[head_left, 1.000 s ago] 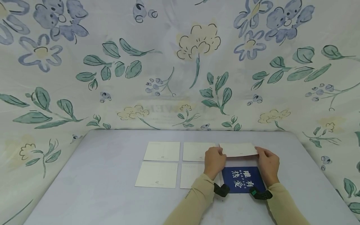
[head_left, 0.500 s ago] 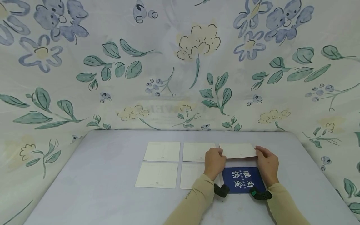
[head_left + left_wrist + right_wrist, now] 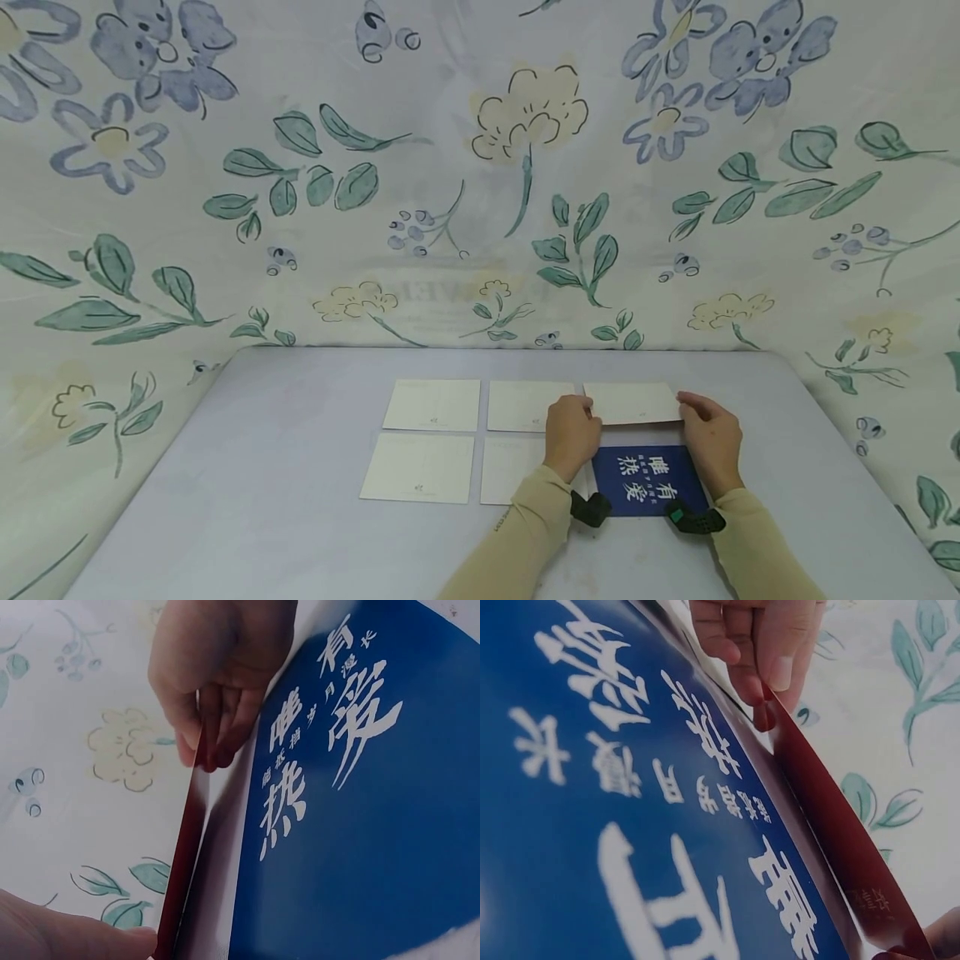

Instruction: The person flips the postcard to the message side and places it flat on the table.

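Note:
Both hands hold one postcard [image 3: 632,403], cream on top and red beneath, its near edge slightly raised off the table. At the card's left edge, my left hand [image 3: 573,433] pinches it between thumb and fingers. My right hand [image 3: 712,440] pinches the right edge. The left wrist view shows the red underside [image 3: 184,874] nearly edge-on; the right wrist view shows pale lettering on that red face [image 3: 840,825]. Just nearer than the held card lies a blue postcard [image 3: 647,479] with white characters, partly behind the wrist straps.
Cream postcards lie left of the hands: one at the far left [image 3: 433,405], one near left [image 3: 417,467], one far middle [image 3: 517,406] and one near middle [image 3: 510,468], partly covered by the left arm. The pale table [image 3: 262,500] ends at a floral cloth [image 3: 450,167].
The held postcard's near edge has dropped a little toward the table, so less of its red underside shows. My right hand has shifted very slightly left. The other cards have not moved.

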`<state>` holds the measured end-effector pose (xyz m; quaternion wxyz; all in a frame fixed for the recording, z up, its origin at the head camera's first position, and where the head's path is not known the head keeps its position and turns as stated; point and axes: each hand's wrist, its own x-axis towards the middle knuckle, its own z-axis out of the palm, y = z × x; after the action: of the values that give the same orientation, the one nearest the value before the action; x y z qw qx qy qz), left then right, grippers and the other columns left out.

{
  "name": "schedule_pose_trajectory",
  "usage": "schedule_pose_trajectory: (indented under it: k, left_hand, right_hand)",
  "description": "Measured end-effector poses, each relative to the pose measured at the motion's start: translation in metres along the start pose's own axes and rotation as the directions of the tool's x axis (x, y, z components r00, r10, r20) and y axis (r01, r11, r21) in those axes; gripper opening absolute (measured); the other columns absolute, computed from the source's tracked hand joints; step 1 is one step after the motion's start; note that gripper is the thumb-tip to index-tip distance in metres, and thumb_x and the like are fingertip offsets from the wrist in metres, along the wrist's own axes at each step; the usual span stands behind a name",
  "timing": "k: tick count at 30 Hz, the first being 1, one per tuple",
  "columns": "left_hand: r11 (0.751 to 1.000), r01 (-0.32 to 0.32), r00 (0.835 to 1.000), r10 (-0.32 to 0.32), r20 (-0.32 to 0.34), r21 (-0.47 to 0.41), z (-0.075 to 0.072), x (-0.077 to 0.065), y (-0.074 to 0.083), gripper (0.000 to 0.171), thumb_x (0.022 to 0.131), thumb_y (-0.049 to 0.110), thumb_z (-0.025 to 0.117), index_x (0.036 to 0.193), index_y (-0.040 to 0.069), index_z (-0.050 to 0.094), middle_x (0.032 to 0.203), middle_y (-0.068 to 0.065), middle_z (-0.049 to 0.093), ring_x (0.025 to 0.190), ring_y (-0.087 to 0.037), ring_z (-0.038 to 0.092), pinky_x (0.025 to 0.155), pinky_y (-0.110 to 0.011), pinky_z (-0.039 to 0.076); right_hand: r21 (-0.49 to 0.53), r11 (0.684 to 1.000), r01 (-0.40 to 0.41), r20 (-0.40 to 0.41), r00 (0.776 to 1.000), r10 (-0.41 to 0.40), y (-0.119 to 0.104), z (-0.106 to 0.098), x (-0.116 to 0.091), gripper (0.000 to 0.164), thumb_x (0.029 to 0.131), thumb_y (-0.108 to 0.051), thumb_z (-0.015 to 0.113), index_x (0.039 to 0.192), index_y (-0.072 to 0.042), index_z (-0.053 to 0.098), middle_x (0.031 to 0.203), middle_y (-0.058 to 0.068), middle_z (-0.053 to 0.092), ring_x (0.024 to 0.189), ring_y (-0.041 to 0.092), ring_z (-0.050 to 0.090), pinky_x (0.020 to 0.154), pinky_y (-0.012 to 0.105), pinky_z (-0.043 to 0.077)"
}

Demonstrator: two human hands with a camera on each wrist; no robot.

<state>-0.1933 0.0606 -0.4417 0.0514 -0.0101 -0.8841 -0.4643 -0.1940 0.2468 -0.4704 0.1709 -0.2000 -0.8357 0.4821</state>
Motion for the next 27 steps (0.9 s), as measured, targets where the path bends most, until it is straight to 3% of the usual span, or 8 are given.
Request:
schedule_pose_trajectory:
  k: [11,21,27]
  left_hand:
    - [0.998,-0.018,1.000,0.017,0.011,0.059,0.0020,0.0003,-0.0021,0.027,0.081,0.000,0.060,0.107,0.001,0.069,0.089,-0.007,0.069,0.074,-0.012,0.060,0.060,-0.024,0.047]
    - [0.986,-0.047,0.999,0.047,0.006,0.157,0.0042,-0.0012,-0.0027,0.027,0.081,0.001,0.060,0.106,0.002,0.069,0.104,-0.010,0.068,0.100,-0.024,0.063,0.079,-0.036,0.052]
    - [0.973,-0.067,0.998,0.067,0.007,0.222,0.0030,-0.0030,-0.0002,0.026,0.081,0.003,0.062,0.106,0.004,0.069,0.103,-0.009,0.068,0.094,-0.024,0.065,0.074,-0.033,0.053]
  right_hand:
    - [-0.066,0.998,0.013,0.038,0.999,-0.010,0.0008,0.0001,-0.0010,0.031,0.091,-0.015,0.048,0.115,-0.003,0.064,0.110,0.017,0.062,0.104,0.029,0.055,0.083,0.042,0.043]
    - [-0.111,0.993,0.042,0.055,0.998,-0.036,0.0014,0.0002,-0.0022,0.029,0.090,-0.014,0.051,0.113,-0.002,0.064,0.110,0.019,0.062,0.098,0.030,0.053,0.078,0.042,0.042]
    - [-0.167,0.983,0.077,0.055,0.996,-0.068,0.0007,0.0002,-0.0019,0.028,0.089,-0.014,0.053,0.111,-0.002,0.066,0.101,0.017,0.063,0.088,0.027,0.052,0.069,0.035,0.039]
